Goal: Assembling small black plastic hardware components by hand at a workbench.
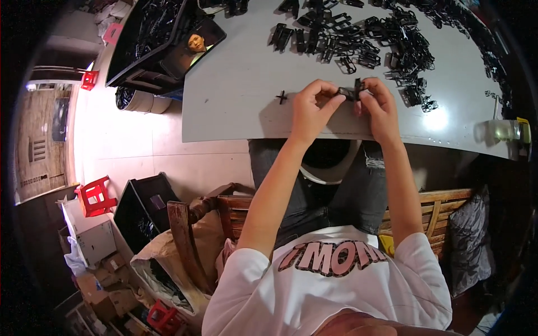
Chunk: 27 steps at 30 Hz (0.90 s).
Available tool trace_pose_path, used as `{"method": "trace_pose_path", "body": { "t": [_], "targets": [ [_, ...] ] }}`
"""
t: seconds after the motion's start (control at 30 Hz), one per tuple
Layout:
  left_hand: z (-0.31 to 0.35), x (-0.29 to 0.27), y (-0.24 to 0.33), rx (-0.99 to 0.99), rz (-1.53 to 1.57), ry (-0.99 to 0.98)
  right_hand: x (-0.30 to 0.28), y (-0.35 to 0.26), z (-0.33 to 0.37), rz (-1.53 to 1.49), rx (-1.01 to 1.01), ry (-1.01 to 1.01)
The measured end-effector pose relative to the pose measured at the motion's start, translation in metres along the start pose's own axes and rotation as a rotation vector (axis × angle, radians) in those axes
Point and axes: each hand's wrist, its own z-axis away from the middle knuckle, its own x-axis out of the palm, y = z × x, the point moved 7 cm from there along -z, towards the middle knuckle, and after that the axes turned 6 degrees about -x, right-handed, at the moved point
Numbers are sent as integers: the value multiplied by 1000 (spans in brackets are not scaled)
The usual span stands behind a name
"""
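Just above the near edge of the grey table point(235, 106), both of my hands meet at small black plastic parts. My left hand point(317, 109) pinches a short black plastic part point(346, 93) between thumb and forefinger. In my right hand point(380, 109) an upright black plastic piece point(357, 89) is held by the fingertips, and the two pieces touch or nearly touch. Whether they are joined I cannot tell. A small black cross-shaped part point(282, 97) lies on the table left of my left hand. Beyond my hands spreads a loose heap of black plastic frames point(358, 39).
A black crate point(151, 50) of black parts stands at the table's left, with a lit screen point(199, 47) against it. At the right edge is a clear container point(501, 130). Below left are a red stool point(96, 196), a black bin point(143, 204) and a wooden chair point(188, 235).
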Motion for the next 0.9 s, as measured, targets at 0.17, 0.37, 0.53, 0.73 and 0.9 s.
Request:
{"method": "trace_pose_path", "body": {
  "t": [0.17, 0.37, 0.53, 0.73, 0.9],
  "targets": [
    [-1, 1, 4, -24, 90, 17, -22, -6, 5, -195, 168, 209],
    [-3, 1, 2, -115, -254, -20, -42, -7, -2, 558, 78, 107],
    [-1, 7, 17, -123, -440, -14, -36, -34, 5, 1397, -111, 123],
    [5, 9, 35, 95, -831, 5, -39, -42, 6, 1530, 24, 104],
    [13, 31, 48, 112, -1292, 109, -59, -68, -16, 1558, -233, 305]
  ]
}}
